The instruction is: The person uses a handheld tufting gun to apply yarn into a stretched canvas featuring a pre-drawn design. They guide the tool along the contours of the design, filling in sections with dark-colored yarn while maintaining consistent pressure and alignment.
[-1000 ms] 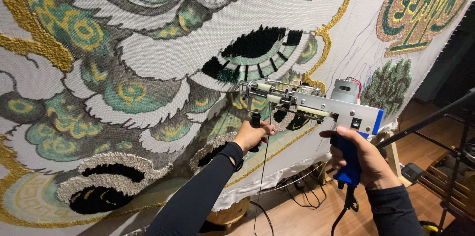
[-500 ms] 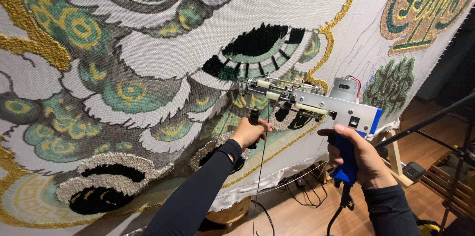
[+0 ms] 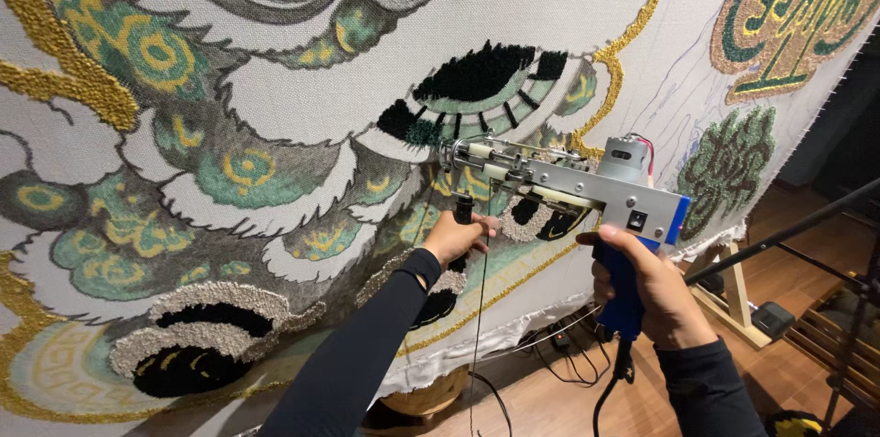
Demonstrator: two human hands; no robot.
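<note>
Right hand point(image 3: 653, 295) closed around the blue rear grip point(image 3: 626, 295) of the tufting gun point(image 3: 566, 188), thumb wrapped across the front, wrist bent slightly back. Left hand point(image 3: 458, 237) closed around the black front handle point(image 3: 464, 211), just below the gun's nose, forearm in a dark sleeve extended up and forward. Gun body above and ahead of the right hand, long axis running from lower right up to the left, toward the cloth point(image 3: 275, 107). Needle end point(image 3: 451, 154) at or touching the cloth beside the black and green tufted patch point(image 3: 477, 88); exact contact not discernible. Left hand nearer the cloth, right hand well behind. Cord point(image 3: 607, 396) hanging below the right hand. Thin yarn point(image 3: 478, 327) trailing down below the left hand.
</note>
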